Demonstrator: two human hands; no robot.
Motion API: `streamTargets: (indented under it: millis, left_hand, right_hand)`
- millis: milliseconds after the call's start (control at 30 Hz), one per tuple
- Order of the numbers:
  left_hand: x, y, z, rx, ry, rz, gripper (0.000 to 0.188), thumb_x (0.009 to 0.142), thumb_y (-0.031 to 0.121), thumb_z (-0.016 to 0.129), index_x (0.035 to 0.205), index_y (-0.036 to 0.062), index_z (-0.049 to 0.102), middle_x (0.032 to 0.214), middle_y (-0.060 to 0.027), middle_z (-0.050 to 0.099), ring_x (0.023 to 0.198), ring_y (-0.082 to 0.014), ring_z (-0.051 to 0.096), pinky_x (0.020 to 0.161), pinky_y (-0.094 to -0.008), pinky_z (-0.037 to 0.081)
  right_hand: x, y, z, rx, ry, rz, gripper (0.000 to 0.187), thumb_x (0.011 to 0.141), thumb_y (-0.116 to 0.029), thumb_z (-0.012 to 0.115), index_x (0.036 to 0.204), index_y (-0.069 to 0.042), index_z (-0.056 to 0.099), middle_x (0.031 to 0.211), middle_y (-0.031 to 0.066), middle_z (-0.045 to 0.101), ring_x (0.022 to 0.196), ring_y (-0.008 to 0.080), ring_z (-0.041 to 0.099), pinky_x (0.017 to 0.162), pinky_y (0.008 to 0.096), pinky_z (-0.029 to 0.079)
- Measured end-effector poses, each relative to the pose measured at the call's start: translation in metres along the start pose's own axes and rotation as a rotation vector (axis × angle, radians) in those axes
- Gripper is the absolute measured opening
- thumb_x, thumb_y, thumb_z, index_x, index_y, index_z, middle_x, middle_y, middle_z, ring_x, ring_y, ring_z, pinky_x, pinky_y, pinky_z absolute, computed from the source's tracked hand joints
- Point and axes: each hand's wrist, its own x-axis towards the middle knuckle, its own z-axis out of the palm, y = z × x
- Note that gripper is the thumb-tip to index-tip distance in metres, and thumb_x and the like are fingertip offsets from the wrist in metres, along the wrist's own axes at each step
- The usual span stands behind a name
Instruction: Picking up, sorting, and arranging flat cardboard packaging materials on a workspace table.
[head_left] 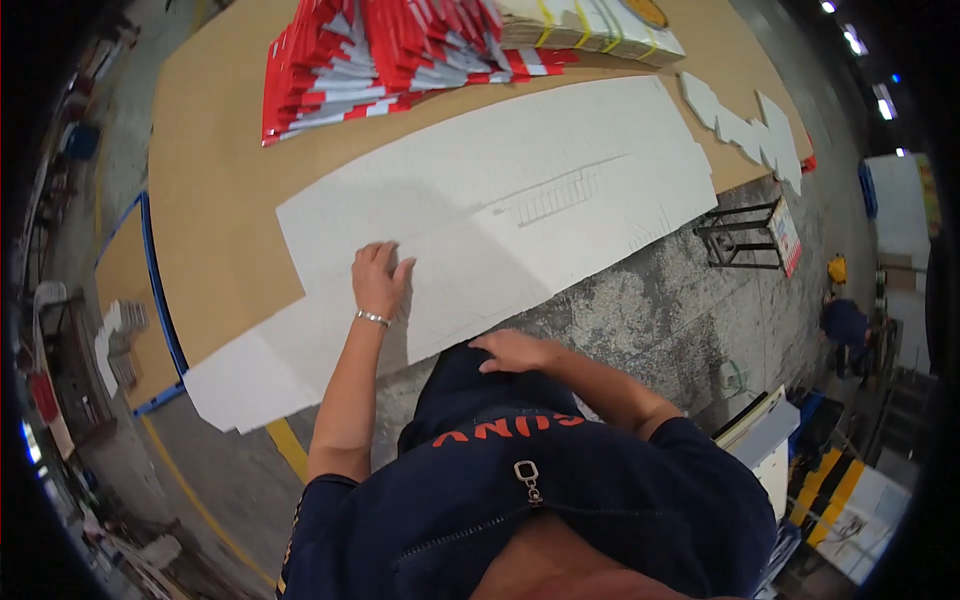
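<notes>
A large white cardboard sheet (590, 225) with notched ends and a grid of thin lines lies flat along the near side of a brown table. My left hand (378, 280) rests on the sheet's left half, thumb apart from the fingers, holding nothing. Just off the sheet's near edge, in front of my dark trousers, is my right hand (515, 350). Its fingers point left with the thumb apart, and nothing shows in it.
Red and white folded packages (380, 60) are heaped at the table's far side, beside a strapped bundle (590, 25). Narrow white cut pieces (735, 120) lie at the right end. A black-framed stool (745, 238) stands on the floor at the right. Far off right is another person (845, 325).
</notes>
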Motion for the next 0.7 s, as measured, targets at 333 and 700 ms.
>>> streamTargets:
  millis: [333, 700]
  left_hand:
    - [-0.024, -0.018, -0.022, 0.003, -0.126, -0.092, 0.035, 0.071, 0.023, 0.073, 0.099, 0.0039, 0.064, 0.098, -0.0134, 0.059, 0.095, -0.0303, 0.053, 0.084, -0.0375, 0.044]
    - [-0.037, -0.110, -0.071, 0.207, -0.198, -0.002, 0.030, 0.079, 0.035, 0.063, 0.082, 0.0058, 0.066, 0.085, -0.0165, 0.062, 0.084, -0.0341, 0.057, 0.075, -0.0429, 0.045]
  right_hand:
    - [0.007, -0.011, 0.061, 0.057, 0.307, 0.075, 0.052, 0.078, -0.029, 0.066, 0.121, -0.003, 0.053, 0.112, 0.0218, 0.058, 0.104, 0.0385, 0.054, 0.089, 0.0433, 0.044]
    - [0.046, -0.044, 0.142, -0.027, 0.299, 0.087, 0.055, 0.076, -0.029, 0.067, 0.123, -0.005, 0.053, 0.118, 0.0182, 0.057, 0.109, 0.0346, 0.054, 0.093, 0.0413, 0.044]
